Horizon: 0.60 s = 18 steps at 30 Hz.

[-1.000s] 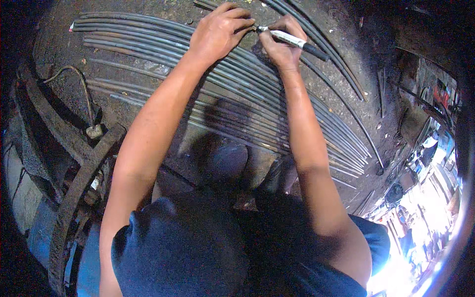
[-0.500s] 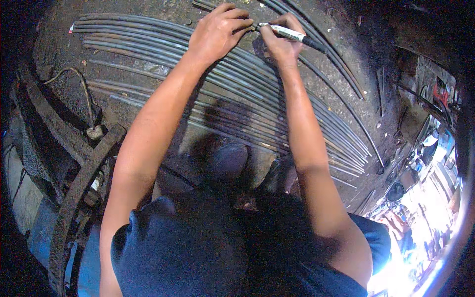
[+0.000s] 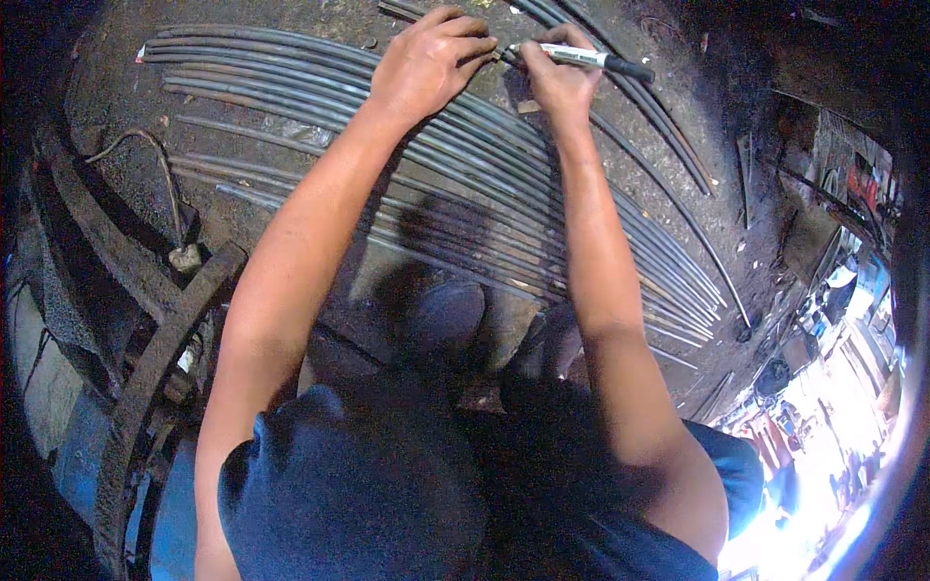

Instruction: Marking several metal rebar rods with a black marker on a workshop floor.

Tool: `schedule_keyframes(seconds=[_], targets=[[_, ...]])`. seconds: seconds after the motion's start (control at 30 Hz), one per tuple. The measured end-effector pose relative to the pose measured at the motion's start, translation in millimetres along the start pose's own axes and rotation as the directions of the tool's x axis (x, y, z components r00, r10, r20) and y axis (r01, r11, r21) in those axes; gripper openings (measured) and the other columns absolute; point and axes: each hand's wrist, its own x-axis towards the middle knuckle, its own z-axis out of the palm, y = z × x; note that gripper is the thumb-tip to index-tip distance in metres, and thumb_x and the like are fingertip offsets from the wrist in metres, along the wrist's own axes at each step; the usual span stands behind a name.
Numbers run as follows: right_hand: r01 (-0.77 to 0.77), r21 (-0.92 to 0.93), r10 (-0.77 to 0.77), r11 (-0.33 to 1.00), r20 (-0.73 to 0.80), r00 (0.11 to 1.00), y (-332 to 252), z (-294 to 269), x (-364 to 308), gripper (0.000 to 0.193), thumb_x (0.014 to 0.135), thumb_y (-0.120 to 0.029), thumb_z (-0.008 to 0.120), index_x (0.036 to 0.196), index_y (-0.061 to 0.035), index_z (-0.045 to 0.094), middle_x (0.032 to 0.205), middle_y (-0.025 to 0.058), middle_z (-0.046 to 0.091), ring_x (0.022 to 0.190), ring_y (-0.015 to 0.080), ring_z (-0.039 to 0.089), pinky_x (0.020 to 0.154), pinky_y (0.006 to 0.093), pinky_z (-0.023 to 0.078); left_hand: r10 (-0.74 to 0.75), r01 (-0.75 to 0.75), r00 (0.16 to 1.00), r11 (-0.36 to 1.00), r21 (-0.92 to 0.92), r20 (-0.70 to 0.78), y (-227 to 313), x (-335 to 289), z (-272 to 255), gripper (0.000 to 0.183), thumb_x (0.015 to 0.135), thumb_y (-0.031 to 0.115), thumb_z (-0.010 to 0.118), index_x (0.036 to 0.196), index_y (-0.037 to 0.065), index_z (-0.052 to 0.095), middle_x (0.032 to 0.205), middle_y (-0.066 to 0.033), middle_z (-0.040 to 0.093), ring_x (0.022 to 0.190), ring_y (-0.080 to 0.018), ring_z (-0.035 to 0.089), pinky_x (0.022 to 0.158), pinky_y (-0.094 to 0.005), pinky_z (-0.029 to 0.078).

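Left hand presses flat, fingers spread, on the metal rods at far centre. Right hand grips a white marker. Advisable: steady rods, mark squarely.

Head cam, fisheye, looks down close over rods on floor.

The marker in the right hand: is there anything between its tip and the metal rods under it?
Nothing visible. The right hand holds the white marker with its tip pointing left, just above the metal rods. The left hand presses on the rods right beside the tip, its fingertips close to it but not across it.
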Motion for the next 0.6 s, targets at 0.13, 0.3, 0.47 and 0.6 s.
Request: schedule_keyframes(seconds=[0.13, 0.3, 0.47, 0.6], targets=[[-0.263, 0.287, 0.268, 0.921, 0.023, 0.963, -12.0, -11.2, 4.9, 0.007, 0.085, -0.007, 0.071, 0.085, -0.001, 0.066, 0.075, 0.0041, 0.068, 0.062, 0.0115, 0.062, 0.057, 0.0267, 0.05, -0.001, -0.002, 0.999, 0.999, -0.054, -0.054, 1.3, 2.1, 1.8, 0.023, 0.084, 0.019, 0.075, 0.106, 0.012, 0.078, 0.114, -0.0044, 0.072, 0.112, -0.0275, 0.065, 0.093, -0.0398, 0.056], [-0.072, -0.139, 0.07, 0.988, -0.015, 0.997, -30.8, -68.3, -6.1, 0.03, 0.1, -0.029, 0.065, 0.112, -0.0023, 0.071, 0.102, 0.0084, 0.072, 0.094, 0.0168, 0.066, 0.087, 0.0323, 0.052, -0.019, 0.015, 0.998, 0.997, -0.069, -0.067, -1.7, 0.0, -1.3, 0.02, 0.082, 0.019, 0.077, 0.099, 0.008, 0.075, 0.11, -0.0057, 0.072, 0.109, -0.0285, 0.065, 0.092, -0.0408, 0.055], [0.269, -0.504, -0.187, 0.821, 0.209, 0.96, -20.7, -130.2, -27.5, 0.029, 0.083, -0.01, 0.073, 0.112, -0.0049, 0.071, 0.107, 0.0202, 0.071, 0.103, 0.0388, 0.069, 0.091, 0.0418, 0.054, 0.037, -0.043, 0.994, 0.998, -0.055, -0.108, -0.5, -1.3, -1.7, 0.016, 0.079, 0.016, 0.079, 0.093, 0.008, 0.076, 0.11, -0.0051, 0.072, 0.11, -0.0285, 0.063, 0.091, -0.0403, 0.054], [0.345, -0.485, -0.211, 0.804, 0.309, 0.927, -10.9, -147.8, -41.6, 0.037, 0.075, -0.003, 0.075, 0.112, -0.0049, 0.069, 0.103, 0.0186, 0.071, 0.098, 0.0387, 0.069, 0.089, 0.0432, 0.054, 0.084, -0.079, 0.982, 0.996, 0.035, -0.169, 6.9, 1.9, -4.3, 0.015, 0.078, 0.014, 0.08, 0.091, 0.009, 0.077, 0.102, -0.0054, 0.07, 0.103, -0.0294, 0.062, 0.091, -0.041, 0.053]])
